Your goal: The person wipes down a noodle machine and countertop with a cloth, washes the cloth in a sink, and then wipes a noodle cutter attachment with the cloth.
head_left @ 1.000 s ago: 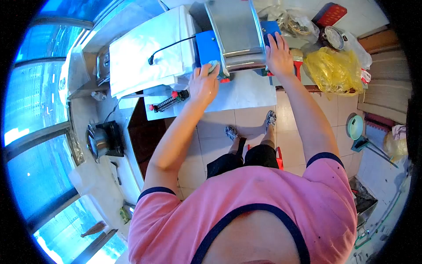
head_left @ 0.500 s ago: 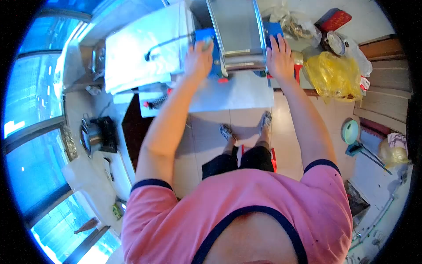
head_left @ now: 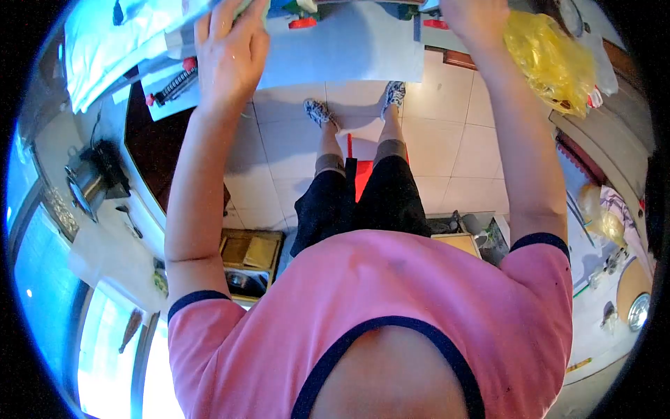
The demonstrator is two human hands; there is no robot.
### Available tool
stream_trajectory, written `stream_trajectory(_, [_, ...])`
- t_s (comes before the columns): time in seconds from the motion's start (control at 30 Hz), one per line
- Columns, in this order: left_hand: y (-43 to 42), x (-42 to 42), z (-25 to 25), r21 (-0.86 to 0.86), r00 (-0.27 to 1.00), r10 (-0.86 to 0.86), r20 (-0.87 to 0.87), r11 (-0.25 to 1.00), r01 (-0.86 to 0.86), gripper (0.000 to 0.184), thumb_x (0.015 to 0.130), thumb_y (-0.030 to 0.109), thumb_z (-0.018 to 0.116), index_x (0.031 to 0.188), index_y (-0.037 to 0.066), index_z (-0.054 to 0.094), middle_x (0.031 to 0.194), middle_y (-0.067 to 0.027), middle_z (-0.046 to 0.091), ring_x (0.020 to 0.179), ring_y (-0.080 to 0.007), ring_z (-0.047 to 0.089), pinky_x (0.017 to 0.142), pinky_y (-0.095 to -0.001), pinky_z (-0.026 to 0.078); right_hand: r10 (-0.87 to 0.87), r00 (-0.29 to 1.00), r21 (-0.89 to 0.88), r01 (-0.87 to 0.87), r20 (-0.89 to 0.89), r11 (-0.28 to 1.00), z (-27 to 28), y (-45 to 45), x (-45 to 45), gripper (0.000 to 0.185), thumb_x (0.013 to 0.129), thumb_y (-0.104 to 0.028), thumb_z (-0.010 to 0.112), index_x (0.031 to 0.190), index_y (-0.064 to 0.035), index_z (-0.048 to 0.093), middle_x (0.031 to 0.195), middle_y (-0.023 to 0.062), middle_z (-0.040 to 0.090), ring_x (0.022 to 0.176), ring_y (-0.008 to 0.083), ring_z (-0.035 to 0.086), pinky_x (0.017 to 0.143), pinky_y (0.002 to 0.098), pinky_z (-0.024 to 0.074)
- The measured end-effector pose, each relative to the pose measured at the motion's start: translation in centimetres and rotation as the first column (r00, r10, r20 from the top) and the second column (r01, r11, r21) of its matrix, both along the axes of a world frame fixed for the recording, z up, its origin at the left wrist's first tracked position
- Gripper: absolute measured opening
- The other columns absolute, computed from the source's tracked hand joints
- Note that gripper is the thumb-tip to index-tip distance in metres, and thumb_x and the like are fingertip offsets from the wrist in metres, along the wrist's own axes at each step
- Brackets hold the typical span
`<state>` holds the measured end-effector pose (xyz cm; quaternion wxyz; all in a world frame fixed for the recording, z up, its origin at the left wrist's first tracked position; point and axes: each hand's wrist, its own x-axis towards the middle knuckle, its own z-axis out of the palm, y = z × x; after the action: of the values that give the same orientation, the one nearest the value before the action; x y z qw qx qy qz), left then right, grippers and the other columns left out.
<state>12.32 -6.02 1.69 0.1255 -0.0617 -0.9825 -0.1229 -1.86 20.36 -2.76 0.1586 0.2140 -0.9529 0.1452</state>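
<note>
My left hand is at the top left, its fingers curled round a pale green, cloth-like piece whose upper part is cut off by the frame. Just left of it are the edge of a white covered stack and a black coiled spring tool with red ends. At the top right is my right hand; its fingertips run out of view, beside a pale blue-white edge. Between the hands, red feet rest on a whitish tabletop. Whatever stands above them is mostly out of frame.
A yellow plastic bag lies right of my right hand. Tiled floor and a red stool are below. To the left stands a metal pot on a counter; behind me is an open wooden drawer.
The view has tipped down and back, so the blue-sided machine has left the frame at the top. Both hands now sit at the upper edge, farther apart in the picture.
</note>
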Motion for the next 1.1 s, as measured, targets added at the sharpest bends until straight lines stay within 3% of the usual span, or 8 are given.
stream_trajectory(0.23, [-0.6,-3.7,-0.9,0.039,0.991,0.037,-0.125,0.999,-0.032,0.039,0.081,0.003,0.052,0.118,0.003,0.062,0.12,-0.02,0.054,0.106,-0.0393,0.051,0.093,-0.0452,0.04,0.13,0.989,0.13,-0.12,-0.069,0.984,0.8,0.8,-0.7,0.044,0.089,-0.013,0.048,0.132,-0.0004,0.046,0.141,0.0235,0.04,0.132,0.0386,0.034,0.107,0.0461,0.0334])
stream_trajectory(0.33, [-1.2,-5.4,-0.4,0.068,0.995,0.055,-0.083,0.996,-0.049,0.037,0.083,0.007,0.052,0.118,0.002,0.061,0.121,-0.02,0.054,0.108,-0.0394,0.05,0.095,-0.0442,0.04,0.199,0.951,0.143,-0.169,-0.237,0.975,0.1,1.7,-0.9,0.043,0.091,-0.015,0.043,0.131,0.0001,0.048,0.132,0.0234,0.05,0.124,0.0372,0.045,0.103,0.0458,0.0372])
stream_trajectory(0.43, [0.7,-5.5,1.3,0.053,0.985,0.161,-0.07,0.986,-0.157,0.036,0.087,0.009,0.049,0.12,0.001,0.06,0.122,-0.0202,0.055,0.111,-0.0397,0.049,0.098,-0.0435,0.039,0.211,0.964,0.206,-0.177,-0.159,0.963,-0.3,2.2,-1.0,0.044,0.096,-0.026,0.044,0.138,-0.0151,0.046,0.145,0.0123,0.041,0.136,0.0309,0.034,0.107,0.0438,0.0345])
stream_trajectory(0.67, [-1.5,-5.4,-2.2,0.054,0.976,0.048,-0.214,0.998,-0.037,0.022,0.085,0.001,0.053,0.104,-0.006,0.063,0.099,-0.021,0.062,0.09,-0.0307,0.06,0.083,-0.0374,0.047,0.211,0.925,0.172,-0.163,-0.317,0.971,-0.8,2.1,-0.7,0.04,0.095,-0.024,0.044,0.13,-0.0085,0.054,0.135,0.0156,0.052,0.127,0.0317,0.047,0.107,0.0395,0.0347])
stream_trajectory(0.8, [-3.8,-6.1,-5.7,-0.268,0.883,-0.06,-0.466,0.96,-0.076,0.009,0.088,0.002,0.054,0.087,-0.004,0.061,0.091,-0.0158,0.061,0.086,-0.0241,0.06,0.076,-0.0336,0.048,0.247,0.929,-0.014,-0.261,-0.274,0.965,-1.6,3.0,-1.5,0.039,0.097,-0.027,0.043,0.128,-0.0068,0.056,0.131,0.0159,0.056,0.122,0.0281,0.053,0.103,0.0327,0.0366])
stream_trajectory(0.93, [-3.4,-4.6,-6.7,-0.675,0.569,-0.467,-0.677,0.702,-0.227,0.004,0.084,0.0,0.06,0.087,-0.003,0.059,0.083,-0.0119,0.057,0.075,-0.018,0.056,0.066,-0.0301,0.048,0.327,0.932,-0.033,-0.336,-0.155,0.941,-1.4,3.1,-1.9,0.052,0.099,-0.039,0.032,0.139,-0.0092,0.045,0.124,0.0205,0.057,0.107,0.0252,0.062,0.091,0.0316,0.049])
stream_trajectory(1.0, [-2.5,-3.0,-6.9,-0.535,0.674,-0.295,-0.677,0.826,-0.176,0.006,0.085,0.002,0.058,0.089,-0.001,0.059,0.086,-0.0121,0.055,0.075,-0.0206,0.052,0.067,-0.0326,0.046,0.174,0.984,-0.037,-0.175,-0.035,0.984,-0.2,0.8,0.7,0.048,0.097,-0.033,0.034,0.134,-0.0061,0.049,0.122,0.0217,0.058,0.108,0.0295,0.06,0.093,0.036,0.0466])
stream_trajectory(1.1, [0.2,-0.8,-7.9,-0.027,0.771,0.061,-0.634,0.995,-0.101,0.017,0.092,0.015,0.053,0.104,0.004,0.058,0.102,-0.0141,0.052,0.085,-0.0283,0.049,0.075,-0.038,0.041,-0.087,0.984,-0.011,0.089,0.153,0.996,2.4,-2.1,5.7,0.043,0.093,-0.023,0.036,0.125,-0.0015,0.053,0.119,0.0236,0.059,0.109,0.0358,0.057,0.096,0.0426,0.043])
